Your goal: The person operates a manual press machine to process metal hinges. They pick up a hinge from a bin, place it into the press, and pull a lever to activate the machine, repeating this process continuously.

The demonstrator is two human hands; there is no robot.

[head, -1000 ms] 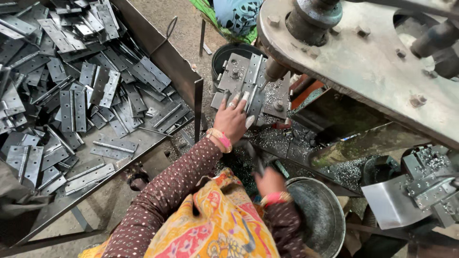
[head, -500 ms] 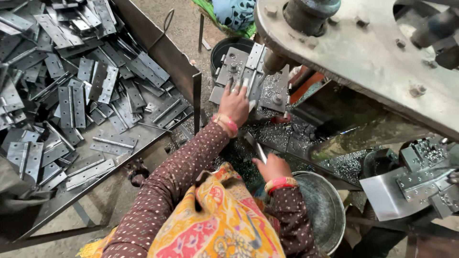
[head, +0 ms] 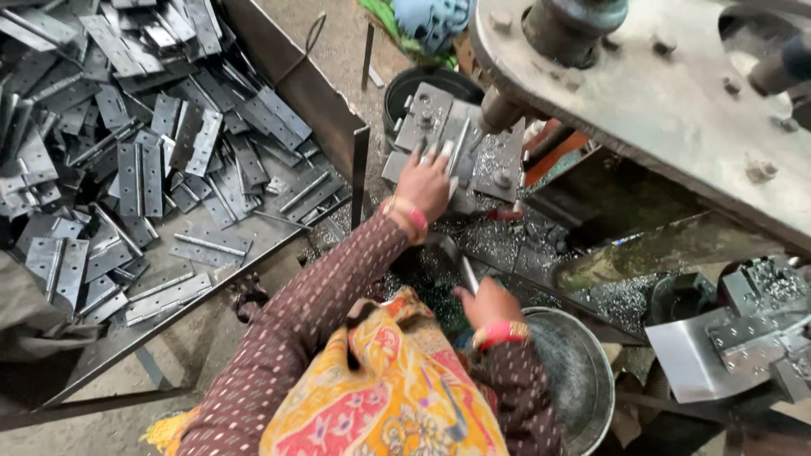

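My left hand (head: pixel 427 181) reaches forward to the press die block (head: pixel 435 118), fingers spread over a grey hinge plate (head: pixel 459 145) that it holds against the block. My right hand (head: pixel 488 304) is close to my body, just left of a round steel bowl (head: pixel 583 380). It grips a narrow metal hinge piece (head: pixel 465 272) that points up and away from me. Both wrists wear pink bangles. Patterned sleeves and a yellow flowered cloth cover my arms and lap.
A large metal tray (head: pixel 338 127) at the left holds a heap of grey hinge plates (head: pixel 144 160). The heavy press frame (head: pixel 676 110) overhangs the top right. Metal shavings (head: pixel 608 295) lie around the die. More die parts (head: pixel 752 329) sit at the right.
My left hand has stayed at the die block with the plate. My right hand has risen a little from the bowl's edge, the hinge piece still in it.
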